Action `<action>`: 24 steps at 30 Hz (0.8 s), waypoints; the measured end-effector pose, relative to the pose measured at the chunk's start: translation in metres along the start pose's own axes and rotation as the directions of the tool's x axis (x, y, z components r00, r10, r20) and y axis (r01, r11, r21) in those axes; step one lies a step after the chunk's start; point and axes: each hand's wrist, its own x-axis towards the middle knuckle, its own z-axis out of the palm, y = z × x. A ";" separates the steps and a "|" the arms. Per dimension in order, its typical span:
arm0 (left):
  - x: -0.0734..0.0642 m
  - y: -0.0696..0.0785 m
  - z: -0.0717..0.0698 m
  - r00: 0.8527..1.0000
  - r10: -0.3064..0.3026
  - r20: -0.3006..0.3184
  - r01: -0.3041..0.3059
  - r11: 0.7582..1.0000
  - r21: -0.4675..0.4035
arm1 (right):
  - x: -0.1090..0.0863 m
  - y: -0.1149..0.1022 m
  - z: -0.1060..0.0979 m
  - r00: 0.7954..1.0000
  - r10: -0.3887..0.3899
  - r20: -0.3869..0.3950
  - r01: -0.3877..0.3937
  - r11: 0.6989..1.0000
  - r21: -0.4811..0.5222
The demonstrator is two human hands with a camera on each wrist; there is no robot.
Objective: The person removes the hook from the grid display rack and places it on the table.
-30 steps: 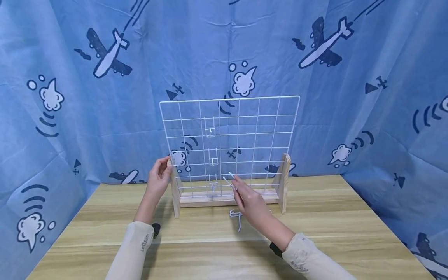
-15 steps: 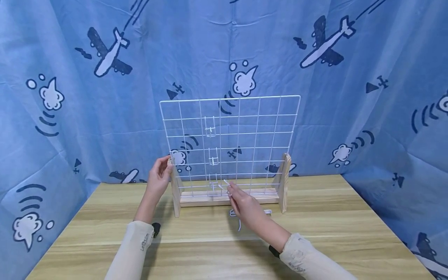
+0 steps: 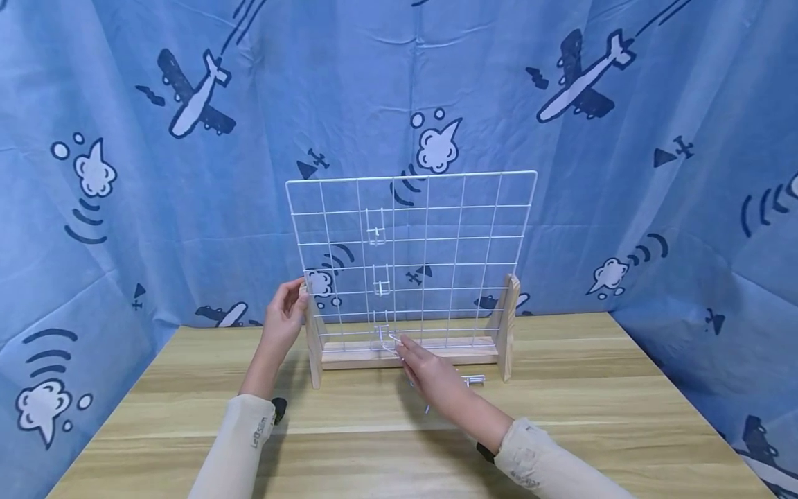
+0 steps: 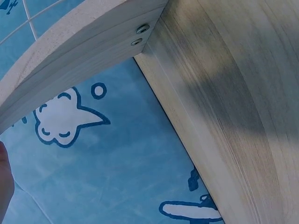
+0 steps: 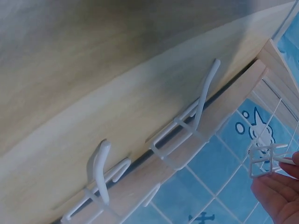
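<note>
A blue curtain (image 3: 349,104) is hanging along the far, left and right sides, showing dark-winged printed airplanes (image 3: 192,111) and white printed clouds (image 3: 438,150). A wood-grain tabletop (image 3: 361,450) is stretching below it toward the near side.

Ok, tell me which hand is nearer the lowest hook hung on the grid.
Right: the right hand, pinching another hook, is just right of and below the lowest hook; the left hand is farther left, gripping the left wooden upright.

The head view faces forward and down from farthest back; the tilted wrist views sit close, left at the stand (image 4: 88,51), right at hooks (image 5: 203,102); all share bench (image 3: 349,457) and grid (image 3: 425,239).
</note>
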 end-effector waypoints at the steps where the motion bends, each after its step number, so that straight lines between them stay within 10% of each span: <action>1: 0.000 0.000 0.000 1.000 0.002 0.000 -0.002 1.000 -0.004 | 0.000 -0.001 0.000 1.000 -0.004 0.008 0.004 1.000 0.001; 24: 0.000 -0.003 -0.001 1.000 -0.001 0.005 0.001 1.000 0.015 | -0.004 -0.006 0.012 0.962 -0.163 0.221 0.191 0.975 -0.113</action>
